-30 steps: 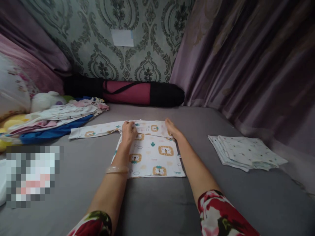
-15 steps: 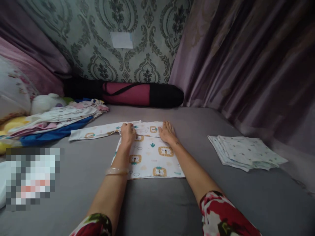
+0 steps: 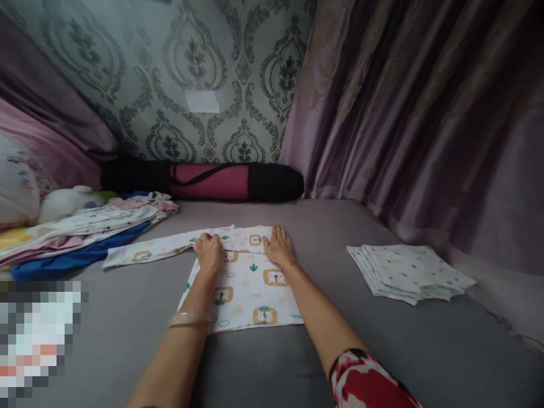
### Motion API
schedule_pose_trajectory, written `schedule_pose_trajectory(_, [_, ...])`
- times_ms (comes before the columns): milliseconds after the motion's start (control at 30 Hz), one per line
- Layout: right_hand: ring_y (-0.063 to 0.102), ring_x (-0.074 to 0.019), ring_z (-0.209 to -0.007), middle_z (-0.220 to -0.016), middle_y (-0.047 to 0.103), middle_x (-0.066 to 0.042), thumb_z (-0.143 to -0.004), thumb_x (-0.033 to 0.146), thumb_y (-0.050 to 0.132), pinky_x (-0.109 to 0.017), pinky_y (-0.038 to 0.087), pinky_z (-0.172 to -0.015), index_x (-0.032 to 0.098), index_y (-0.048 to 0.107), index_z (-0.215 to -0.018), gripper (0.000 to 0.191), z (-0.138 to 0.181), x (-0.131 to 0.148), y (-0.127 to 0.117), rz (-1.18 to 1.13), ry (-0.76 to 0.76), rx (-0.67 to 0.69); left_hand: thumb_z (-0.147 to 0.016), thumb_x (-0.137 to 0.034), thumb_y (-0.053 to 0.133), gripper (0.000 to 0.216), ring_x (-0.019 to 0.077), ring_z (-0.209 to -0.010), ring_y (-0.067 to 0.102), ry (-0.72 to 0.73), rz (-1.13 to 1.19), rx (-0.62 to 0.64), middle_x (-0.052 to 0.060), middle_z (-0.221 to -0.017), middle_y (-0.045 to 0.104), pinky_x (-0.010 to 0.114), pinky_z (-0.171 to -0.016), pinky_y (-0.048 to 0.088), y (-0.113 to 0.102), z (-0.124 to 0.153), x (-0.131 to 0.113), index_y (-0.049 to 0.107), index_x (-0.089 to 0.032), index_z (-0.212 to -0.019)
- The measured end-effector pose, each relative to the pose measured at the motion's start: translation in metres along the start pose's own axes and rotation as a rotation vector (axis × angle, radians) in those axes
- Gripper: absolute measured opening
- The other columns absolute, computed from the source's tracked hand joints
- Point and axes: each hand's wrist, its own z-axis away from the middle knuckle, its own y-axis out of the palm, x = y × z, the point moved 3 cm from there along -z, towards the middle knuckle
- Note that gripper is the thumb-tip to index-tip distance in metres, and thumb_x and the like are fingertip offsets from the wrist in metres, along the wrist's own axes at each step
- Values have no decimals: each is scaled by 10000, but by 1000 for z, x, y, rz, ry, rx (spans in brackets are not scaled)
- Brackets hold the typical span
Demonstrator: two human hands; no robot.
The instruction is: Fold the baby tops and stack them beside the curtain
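A small white long-sleeved shirt (image 3: 246, 289) with lion faces and green leaves lies on the grey sheet. One sleeve is stretched out to the left, and the other is folded across the upper part. My left hand (image 3: 209, 254) is closed, its curled fingertips gripping the fabric near the left shoulder. At the upper right edge, my right hand (image 3: 279, 247) lies flat on the shirt with its fingers stretched out. A pale bangle (image 3: 190, 318) is on my left wrist.
Folded white printed cloths (image 3: 412, 269) form a stack at right. Piled clothes (image 3: 106, 221) and a white plush toy (image 3: 68, 203) are at left. A long black and dark-red bag (image 3: 208, 181) lies along the wall, beside purple curtains (image 3: 365, 102). A blurred-out item (image 3: 38, 334) sits at lower left.
The view has tilted up and shifted slightly to the right, so everything sits lower and further left. Both hands keep about the same places on the shirt.
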Motion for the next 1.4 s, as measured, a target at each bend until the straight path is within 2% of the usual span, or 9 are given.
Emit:
schedule_pose_trajectory(300, [239, -244, -1429, -1544, 313, -131, -981, 344, 239, -347, 163, -1155, 50, 357, -1460, 574, -6, -11, -4, -136, 9, -15, -783, -155, 500, 489, 318, -1140, 484, -81, 125, 45, 134, -1246, 532, 392, -939, 384, 7, -3, 17, 624, -228, -1251])
schedule_pose_trajectory(467, [417, -171, -1325, -1455, 468, -79, -982, 288, 217, -296, 299, -1087, 161, 499, -1365, 492, -20, -21, -16, -167, 8, 32, -759, -100, 474, 445, 262, -1050, 587, 48, 138, 134, 141, -1130, 641, 315, -891, 422, 1, -21, 28, 675, -144, -1154])
schedule_pose_trajectory(533, [390, -188, -1344, -1467, 445, -106, -980, 268, 209, -323, 282, -1098, 140, 473, -1380, 496, -18, -15, -18, -160, 23, 6, -780, -108, 458, 415, 245, -1031, 598, 92, 149, 139, 142, -1102, 658, 299, -886, 428, -4, -24, 31, 673, -121, -1136])
schedule_pose_trajectory(733, [144, -217, -1457, -1569, 260, -112, -977, 287, 288, -399, 76, -1171, 118, 362, -1460, 517, 2, 65, 2, -85, -264, 25, -883, -190, 412, 363, 270, -1188, 503, 472, 145, 19, 156, -1259, 585, 403, -1026, 390, 0, -2, 10, 602, -125, -1186])
schedule_pose_trajectory(867, [118, -209, -1464, -1590, 203, -85, -990, 343, 237, -417, 62, -1170, 161, 298, -1497, 542, 12, 108, 18, -84, -358, 122, -848, -109, 400, 404, 228, -1236, 501, 567, 223, 102, 145, -1281, 588, 394, -1100, 339, 10, 2, 4, 596, -125, -1201])
schedule_pose_trajectory(967, [111, -227, -1465, -1592, 187, -97, -989, 384, 225, -442, 46, -1167, 152, 297, -1498, 563, 15, 114, 22, -55, -346, 154, -822, -126, 419, 421, 206, -1136, 581, 442, 407, 196, 114, -1236, 629, 331, -1007, 440, 0, -10, 22, 611, -133, -1196])
schedule_pose_trajectory(1067, [104, -239, -1465, -1595, 173, -99, -987, 420, 221, -450, 31, -1166, 148, 298, -1498, 584, 15, 113, 20, -35, -338, 159, -843, -194, 421, 406, 203, -1017, 630, 159, 479, 129, 108, -1155, 666, 296, -918, 485, -23, -25, 65, 622, -119, -1188])
schedule_pose_trajectory(1267, [114, -264, -1460, -1588, 191, -123, -982, 381, 239, -493, 63, -1152, 130, 342, -1469, 558, 10, 123, 19, -36, -281, 215, -823, -265, 487, 386, 398, -1172, 507, -397, 57, -83, 255, -1203, 571, 505, -953, 421, -65, -34, 181, 607, -55, -1123])
schedule_pose_trajectory(1400, [237, -223, -1413, -1510, 370, -117, -975, 277, 289, -426, 104, -1152, 149, 503, -1338, 441, 7, 144, 20, -76, -364, 97, -795, -357, 551, 461, 458, -1192, 473, -566, 30, -3, 321, -1262, 510, 524, -912, 431, -67, -36, 225, 574, -15, -1103])
